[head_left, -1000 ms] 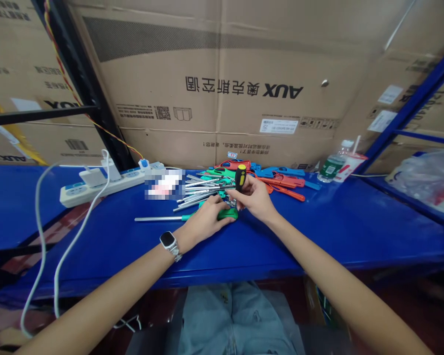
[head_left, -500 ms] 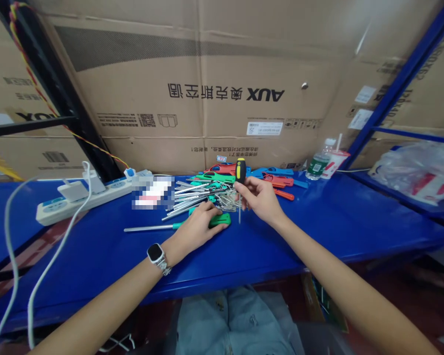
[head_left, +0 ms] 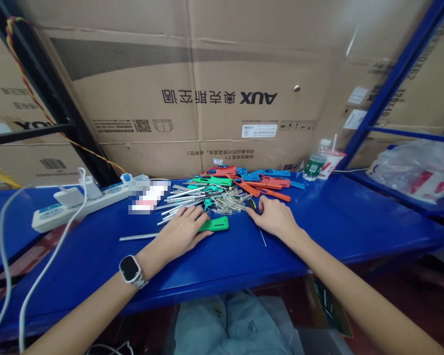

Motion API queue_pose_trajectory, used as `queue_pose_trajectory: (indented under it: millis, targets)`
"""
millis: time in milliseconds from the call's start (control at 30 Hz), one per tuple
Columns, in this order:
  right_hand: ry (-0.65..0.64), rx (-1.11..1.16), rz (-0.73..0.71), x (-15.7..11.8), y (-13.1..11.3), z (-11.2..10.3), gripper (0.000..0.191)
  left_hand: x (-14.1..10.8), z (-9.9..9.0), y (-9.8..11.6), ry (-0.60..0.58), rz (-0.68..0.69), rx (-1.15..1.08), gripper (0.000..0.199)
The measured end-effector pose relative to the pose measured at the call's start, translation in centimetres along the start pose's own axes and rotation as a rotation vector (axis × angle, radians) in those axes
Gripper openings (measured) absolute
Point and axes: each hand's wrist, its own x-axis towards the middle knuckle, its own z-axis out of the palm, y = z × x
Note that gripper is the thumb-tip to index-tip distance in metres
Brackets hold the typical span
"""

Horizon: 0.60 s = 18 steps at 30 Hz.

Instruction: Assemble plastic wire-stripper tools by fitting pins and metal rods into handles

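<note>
My left hand (head_left: 183, 228) lies over a green long-nosed lighter (head_left: 215, 224), fingers curled round its body. The lighter's metal tube (head_left: 138, 237) sticks out to the left, and its middle is hidden under the hand. My right hand (head_left: 276, 216) has its thumb and fingers at the handle of a black and yellow screwdriver (head_left: 252, 204), low over the table, shaft slanting toward me. Behind both hands lies a heap of metal tubes (head_left: 187, 195) and small clear parts (head_left: 229, 201). Another green lighter body (head_left: 218, 181) lies at the back of the heap.
Red and orange lighter bodies (head_left: 276, 182) and blue ones (head_left: 270, 173) lie at the back of the blue table (head_left: 237, 261). A power strip (head_left: 96, 199) with white cables stands left. At the right are a bottle (head_left: 314, 165), a cup (head_left: 332, 165) and a plastic bag (head_left: 416, 167).
My right hand has lowered the screwdriver from upright and moved slightly right; its shaft now slants toward me. My left hand stays on the green lighter. The view has shifted slightly.
</note>
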Motion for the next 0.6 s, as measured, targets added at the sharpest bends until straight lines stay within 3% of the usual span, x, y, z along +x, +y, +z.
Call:
queue_pose_trajectory:
  millis: [100, 167, 200, 333, 500, 600]
  targets:
    - [0.110, 0.175, -0.281, -0.2, -1.6, -0.9, 0.036, 1.5, -1.1, 0.2, 0.056, 0.026, 0.002, 0.034]
    - [-0.025, 0.288, -0.523, 0.3, -2.9, -1.3, 0.038, 3.0, -2.0, 0.1, 0.086, 0.047, -0.027, 0.028]
    - [-0.086, 0.315, -0.560, 0.7, -3.5, -1.5, 0.039, 3.8, -2.3, -0.1, 0.096, 0.058, -0.039, 0.025]
    - [-0.221, 0.406, -0.544, 3.5, -4.4, -1.4, 0.035, 6.6, -2.8, -1.5, 0.123, 0.054, -0.136, 0.027]
    - [-0.201, 0.338, -0.518, 8.3, -2.4, -1.7, 0.035, 8.3, -2.3, -5.4, 0.230, -0.023, -0.214, 0.038]
    - [-0.138, 0.284, -0.530, 12.7, -0.7, -1.6, 0.032, 9.8, -1.6, -9.1, 0.240, -0.083, -0.266, 0.027]
